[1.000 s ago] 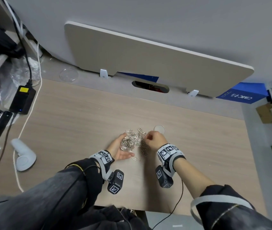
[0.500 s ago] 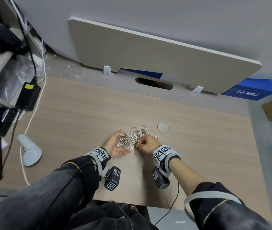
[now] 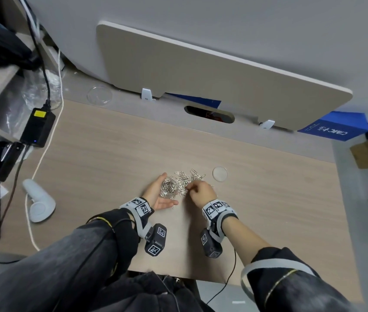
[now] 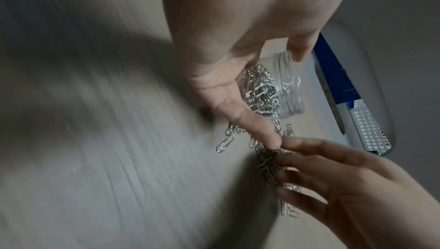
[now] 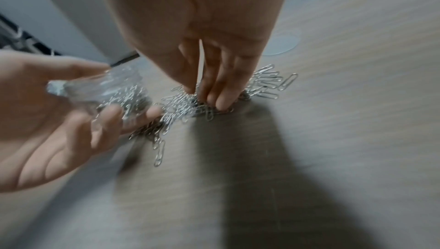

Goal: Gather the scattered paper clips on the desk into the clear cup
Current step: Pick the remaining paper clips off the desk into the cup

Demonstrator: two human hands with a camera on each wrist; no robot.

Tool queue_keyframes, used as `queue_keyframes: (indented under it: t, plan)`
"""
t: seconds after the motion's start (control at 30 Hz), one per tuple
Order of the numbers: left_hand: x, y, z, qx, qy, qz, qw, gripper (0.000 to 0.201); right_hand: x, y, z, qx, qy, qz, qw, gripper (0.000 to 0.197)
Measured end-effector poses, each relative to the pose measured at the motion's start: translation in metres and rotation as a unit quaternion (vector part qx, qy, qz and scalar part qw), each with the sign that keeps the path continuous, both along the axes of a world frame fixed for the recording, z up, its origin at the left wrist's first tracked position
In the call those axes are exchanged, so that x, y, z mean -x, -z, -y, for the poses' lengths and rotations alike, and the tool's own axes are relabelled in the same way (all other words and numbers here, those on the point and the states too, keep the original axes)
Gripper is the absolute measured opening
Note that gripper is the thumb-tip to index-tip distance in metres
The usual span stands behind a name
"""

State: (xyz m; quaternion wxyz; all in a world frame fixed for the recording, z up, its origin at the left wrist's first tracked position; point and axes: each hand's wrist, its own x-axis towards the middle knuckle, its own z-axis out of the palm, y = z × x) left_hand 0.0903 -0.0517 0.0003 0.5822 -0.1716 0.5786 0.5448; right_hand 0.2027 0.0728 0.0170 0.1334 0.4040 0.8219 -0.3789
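Note:
My left hand (image 3: 156, 194) holds the clear cup (image 3: 169, 188) tilted on the desk, its mouth toward the pile; it holds several clips. In the left wrist view, thumb and fingers of that left hand (image 4: 226, 64) wrap the cup (image 4: 281, 87). A pile of silver paper clips (image 3: 185, 180) lies just right of the cup. My right hand (image 3: 201, 192) sits on the pile's near edge. In the right wrist view the right hand's fingertips (image 5: 221, 100) curl down into the clips (image 5: 266, 83) and pinch a bunch, close to the cup (image 5: 100, 87) and left hand (image 5: 47, 121).
A round clear lid (image 3: 219, 174) lies right of the pile. A second clear lid (image 3: 98, 95) lies at the back left. A black power adapter (image 3: 37, 127), white cable and white device (image 3: 39, 199) crowd the left side. A divider panel (image 3: 201, 70) stands behind.
My right hand has shifted left along the pile toward the cup. The left hand keeps the cup in place. The head view has moved slightly.

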Motion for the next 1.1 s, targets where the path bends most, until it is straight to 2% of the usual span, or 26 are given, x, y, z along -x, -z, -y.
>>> queue_keyframes:
  t: [0.1, 0.17, 0.23, 0.3, 0.4, 0.53, 0.67, 0.77, 0.87, 0.93, 1.1]
  plan:
    - [0.001, -0.002, -0.002, 0.004, 0.000, -0.003, 1.000, 0.058, -0.015, -0.003, -0.020, -0.065, 0.134, -0.005, 0.989, 0.022]
    - [0.000, -0.002, -0.001, 0.004, 0.000, -0.004, 1.000, 0.057, -0.023, -0.001, -0.025, -0.097, 0.197, 0.044, 0.975, 0.026]
    - [0.000, -0.001, -0.001, 0.003, 0.000, -0.004, 1.000, 0.057, -0.026, 0.002, -0.023, -0.090, 0.239, 0.093, 0.963, 0.033]
    - [-0.001, 0.001, 0.001, 0.002, 0.001, -0.004, 1.000, 0.058, -0.021, 0.007, -0.018, -0.067, 0.250, 0.089, 0.962, 0.035]
    - [0.000, 0.003, 0.002, 0.006, 0.008, -0.006, 1.000, 0.065, -0.007, 0.012, -0.008, -0.047, 0.214, 0.038, 0.975, 0.039]
    - [0.002, 0.002, 0.003, 0.011, 0.002, -0.012, 1.000, 0.063, 0.010, 0.013, 0.003, -0.032, 0.112, 0.017, 0.993, 0.046]
    - [0.004, 0.000, 0.003, 0.015, 0.000, -0.016, 1.000, 0.065, 0.012, 0.012, 0.004, -0.090, 0.051, 0.022, 0.994, 0.050]
    - [0.005, -0.004, 0.002, 0.019, -0.002, -0.022, 1.000, 0.060, 0.011, 0.011, 0.005, -0.148, 0.003, 0.046, 0.988, 0.070]
    - [0.005, -0.006, 0.002, 0.018, -0.006, -0.025, 0.999, 0.056, 0.015, 0.013, 0.007, -0.174, -0.082, 0.091, 0.977, 0.094]
    - [0.006, -0.007, 0.004, 0.020, -0.006, -0.030, 0.999, 0.054, 0.019, 0.014, 0.008, -0.174, -0.111, 0.091, 0.974, 0.088]
    - [0.009, -0.007, 0.006, 0.026, -0.007, -0.026, 0.999, 0.055, 0.023, 0.016, 0.008, -0.133, -0.097, 0.031, 0.986, 0.044]
